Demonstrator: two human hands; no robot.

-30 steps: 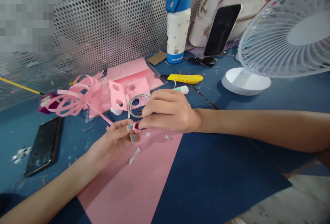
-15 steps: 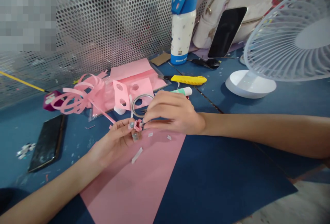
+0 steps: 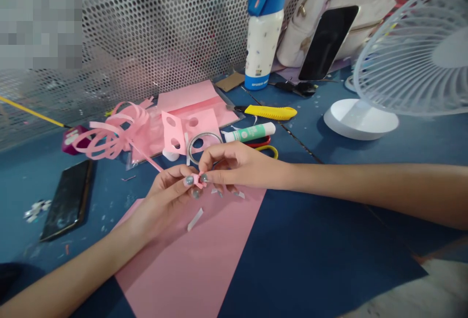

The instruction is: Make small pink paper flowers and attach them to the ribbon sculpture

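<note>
A small folded pink paper piece (image 3: 198, 180) with a cut, flared edge is pinched between the thumb and fingers of my left hand (image 3: 168, 195). From the other side, the thumb and index finger of my right hand (image 3: 245, 166) are closed on its edge. Both hands are just above a pink paper sheet (image 3: 204, 254). Small white strips (image 3: 195, 219) lie on that sheet. A pink paper strip (image 3: 146, 156) runs from a looped bunch of strips (image 3: 113, 135) to behind my left hand; whether it joins the piece is hidden.
Behind my hands lie a tape roll (image 3: 190, 148), pink paper with holes (image 3: 210, 122), a glue stick (image 3: 252, 132), scissors (image 3: 271, 149) and a yellow cutter (image 3: 274, 112). A bottle (image 3: 261, 45), a fan (image 3: 409, 54) and phones (image 3: 68, 201) stand or lie farther out.
My right hand has lowered and turned, and its fingertips now grip the edge of the pink piece. The glue stick and scissors handles have come into fuller view.
</note>
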